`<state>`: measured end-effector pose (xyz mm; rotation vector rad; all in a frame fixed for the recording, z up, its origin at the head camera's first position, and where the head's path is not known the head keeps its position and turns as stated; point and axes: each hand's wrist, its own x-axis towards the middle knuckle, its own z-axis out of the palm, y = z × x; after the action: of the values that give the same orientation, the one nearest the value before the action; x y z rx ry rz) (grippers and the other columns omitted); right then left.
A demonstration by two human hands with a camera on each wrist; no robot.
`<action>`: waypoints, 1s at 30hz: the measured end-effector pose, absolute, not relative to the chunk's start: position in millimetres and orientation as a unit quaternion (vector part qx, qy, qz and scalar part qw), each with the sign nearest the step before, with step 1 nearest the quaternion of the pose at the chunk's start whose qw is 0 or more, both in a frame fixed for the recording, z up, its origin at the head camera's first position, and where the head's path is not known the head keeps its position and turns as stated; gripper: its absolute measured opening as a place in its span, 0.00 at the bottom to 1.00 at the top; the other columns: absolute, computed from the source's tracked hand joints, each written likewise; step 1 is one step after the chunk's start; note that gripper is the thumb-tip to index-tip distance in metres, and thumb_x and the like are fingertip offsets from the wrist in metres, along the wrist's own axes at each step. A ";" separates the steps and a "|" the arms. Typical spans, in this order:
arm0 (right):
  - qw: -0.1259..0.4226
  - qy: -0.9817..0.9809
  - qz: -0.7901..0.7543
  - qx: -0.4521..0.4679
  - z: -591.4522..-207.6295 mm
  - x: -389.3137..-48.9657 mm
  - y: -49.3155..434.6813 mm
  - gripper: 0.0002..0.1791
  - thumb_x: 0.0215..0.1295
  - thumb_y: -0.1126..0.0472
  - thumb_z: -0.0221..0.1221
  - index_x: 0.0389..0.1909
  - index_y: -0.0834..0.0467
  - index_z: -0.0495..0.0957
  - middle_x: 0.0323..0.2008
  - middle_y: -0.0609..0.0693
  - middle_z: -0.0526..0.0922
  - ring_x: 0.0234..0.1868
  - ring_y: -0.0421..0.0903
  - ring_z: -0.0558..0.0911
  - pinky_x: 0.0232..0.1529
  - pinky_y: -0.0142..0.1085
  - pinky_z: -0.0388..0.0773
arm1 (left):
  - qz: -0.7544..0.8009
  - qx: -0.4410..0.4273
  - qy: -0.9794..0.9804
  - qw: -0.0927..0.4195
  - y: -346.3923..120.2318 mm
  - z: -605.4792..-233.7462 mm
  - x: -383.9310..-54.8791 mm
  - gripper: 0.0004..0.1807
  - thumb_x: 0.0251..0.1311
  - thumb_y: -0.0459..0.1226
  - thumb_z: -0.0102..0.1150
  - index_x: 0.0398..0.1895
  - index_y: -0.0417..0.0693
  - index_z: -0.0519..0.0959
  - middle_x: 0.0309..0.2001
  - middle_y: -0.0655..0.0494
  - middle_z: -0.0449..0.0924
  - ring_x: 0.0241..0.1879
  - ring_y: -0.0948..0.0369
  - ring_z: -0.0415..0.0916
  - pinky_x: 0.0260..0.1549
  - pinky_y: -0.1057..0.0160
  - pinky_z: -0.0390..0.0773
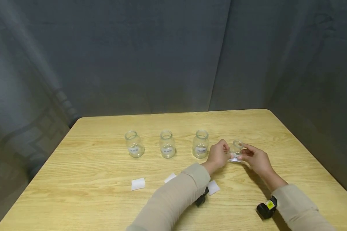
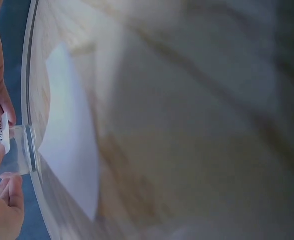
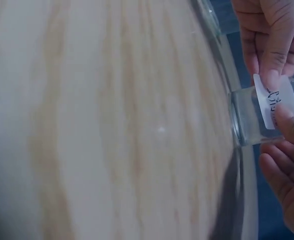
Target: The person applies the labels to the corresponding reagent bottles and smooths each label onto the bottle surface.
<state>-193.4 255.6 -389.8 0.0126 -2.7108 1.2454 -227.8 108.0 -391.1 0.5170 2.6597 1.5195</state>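
Observation:
At the right of the row, a small glass jar [image 1: 237, 145] stands upright on the table between both hands. A white label [image 3: 277, 102] with dark handwriting lies against its front, one edge lifted off the glass in the right wrist view. My left hand [image 1: 218, 154] has its thumb on the label's left part, with the fingers curled beside the jar. From the other side my right hand [image 1: 258, 160] grips the jar, thumb on the label and fingers behind the glass. In the left wrist view the jar and hands are cut off at the edge.
Three open glass jars [image 1: 134, 147] [image 1: 167, 146] [image 1: 200, 146] with handwritten labels stand in a row to the left. White paper pieces [image 1: 137, 184] [image 1: 170, 177] [image 1: 213, 187] lie nearer on the wooden table [image 1: 89, 166]. Dark curtains [image 1: 162, 57] hang behind it.

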 end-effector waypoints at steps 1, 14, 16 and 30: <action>0.081 -0.907 0.414 0.009 -390.3 -193.9 255.7 0.29 0.49 0.69 0.60 0.55 0.67 0.64 0.39 0.64 0.75 0.37 0.49 0.76 0.26 0.26 0.74 | 0.493 0.169 0.853 0.017 108.2 -391.3 -228.2 0.13 0.41 0.30 0.65 0.29 0.46 0.70 0.30 0.60 0.77 0.33 0.69 0.73 0.31 0.78 0.69; 0.041 -0.904 0.422 0.043 -394.3 -193.4 257.4 0.30 0.52 0.67 0.58 0.57 0.66 0.60 0.45 0.69 0.71 0.46 0.59 0.73 0.34 0.32 0.76 | 0.419 0.221 0.881 0.013 109.4 -392.8 -228.3 0.17 0.45 0.32 0.62 0.41 0.44 0.72 0.34 0.57 0.78 0.32 0.69 0.74 0.27 0.79 0.70; 0.044 -0.906 0.418 0.046 -394.1 -193.6 257.5 0.29 0.51 0.67 0.59 0.54 0.66 0.62 0.43 0.68 0.73 0.45 0.59 0.74 0.33 0.31 0.76 | 0.412 0.224 0.883 0.013 109.6 -393.5 -228.5 0.17 0.45 0.32 0.62 0.40 0.45 0.71 0.38 0.56 0.78 0.36 0.68 0.74 0.31 0.79 0.70; 0.074 -0.915 0.391 0.062 -395.1 -196.7 255.8 0.33 0.47 0.70 0.61 0.56 0.68 0.61 0.41 0.67 0.75 0.42 0.57 0.76 0.31 0.29 0.76 | 0.359 0.245 0.900 0.004 104.3 -387.7 -232.2 0.20 0.40 0.36 0.65 0.40 0.46 0.70 0.35 0.56 0.79 0.35 0.68 0.75 0.29 0.78 0.70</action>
<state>-196.7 255.8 -395.1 0.1851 -2.7469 1.1742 -232.2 104.3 -387.7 0.7688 2.8215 1.1249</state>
